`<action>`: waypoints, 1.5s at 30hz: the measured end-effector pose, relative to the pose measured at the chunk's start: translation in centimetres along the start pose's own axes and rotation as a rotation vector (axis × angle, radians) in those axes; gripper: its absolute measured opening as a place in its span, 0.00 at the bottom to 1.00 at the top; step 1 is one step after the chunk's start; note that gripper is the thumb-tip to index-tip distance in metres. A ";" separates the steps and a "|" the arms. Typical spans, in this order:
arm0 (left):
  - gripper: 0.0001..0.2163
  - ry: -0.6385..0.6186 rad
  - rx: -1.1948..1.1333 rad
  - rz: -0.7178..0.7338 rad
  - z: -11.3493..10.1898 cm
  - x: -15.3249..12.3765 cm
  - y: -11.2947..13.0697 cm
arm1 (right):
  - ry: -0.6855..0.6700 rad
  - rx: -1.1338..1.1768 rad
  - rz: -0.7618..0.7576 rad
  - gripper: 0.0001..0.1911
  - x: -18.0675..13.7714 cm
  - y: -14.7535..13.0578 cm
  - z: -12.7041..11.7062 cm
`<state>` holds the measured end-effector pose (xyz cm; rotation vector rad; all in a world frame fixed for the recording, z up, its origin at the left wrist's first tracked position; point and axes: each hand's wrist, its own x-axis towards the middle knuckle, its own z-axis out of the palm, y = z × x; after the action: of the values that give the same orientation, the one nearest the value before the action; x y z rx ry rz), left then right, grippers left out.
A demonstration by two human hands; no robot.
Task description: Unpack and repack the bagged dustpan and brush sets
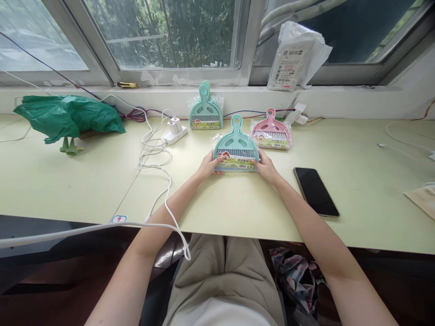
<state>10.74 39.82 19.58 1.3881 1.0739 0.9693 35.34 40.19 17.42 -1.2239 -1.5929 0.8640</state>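
Between my two hands is a mint-green mini dustpan and brush set (237, 147), with grey bristles and a printed card showing red mushrooms. My left hand (207, 165) grips its lower left corner, thumb on the front. My right hand (266, 167) holds the lower right corner in the same way. Its looped handle points away from me. Behind it to the right lies a pink dustpan set (271, 131) in clear wrap. Farther back, by the wall, several mint dustpan sets (205, 111) lean in a stack, also wrapped.
A black phone (316, 192) lies right of my right forearm. White cables (154, 154) run from a power strip (176, 136) across my left arm. A green plastic bag (68, 115) sits at the left. A bagged package (288, 63) and a yellow-handled tool (127, 84) rest on the sill.
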 end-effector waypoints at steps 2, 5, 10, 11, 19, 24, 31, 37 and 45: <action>0.17 0.001 0.006 0.008 -0.1 0.1 -0.2 | 0.001 -0.042 -0.004 0.29 0.0 0.1 0.0; 0.18 0.003 0.019 0.018 -0.1 0.2 -0.4 | 0.014 -0.072 -0.016 0.31 0.1 0.3 0.0; 0.17 0.015 0.037 0.026 -0.1 0.2 -0.7 | 0.028 -0.111 -0.065 0.32 0.2 0.7 -0.1; 0.17 0.019 0.042 0.029 0.0 0.2 -0.7 | 0.025 -0.114 -0.067 0.32 0.2 0.7 -0.1; 0.17 0.039 0.095 0.035 0.1 0.4 -1.2 | 0.016 -0.110 -0.067 0.32 0.2 0.8 -0.1; 0.14 0.061 0.133 0.011 0.1 0.3 -0.9 | 0.011 -0.115 -0.055 0.30 0.3 1.4 0.1; 0.15 0.035 0.187 0.015 0.1 0.1 -0.6 | 0.016 -0.103 -0.036 0.29 0.6 1.9 0.2; 0.18 0.026 0.333 0.052 0.3 -0.5 -0.5 | 0.050 -0.117 -0.051 0.30 0.8 1.7 -0.4; 0.26 0.074 0.361 0.061 0.2 -0.1 -1.0 | 0.219 -0.385 0.042 0.29 1.6 2.5 -3.2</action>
<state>10.79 39.67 18.54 1.6953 1.3161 0.9054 39.06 42.34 16.58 -1.5669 -1.6013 0.4377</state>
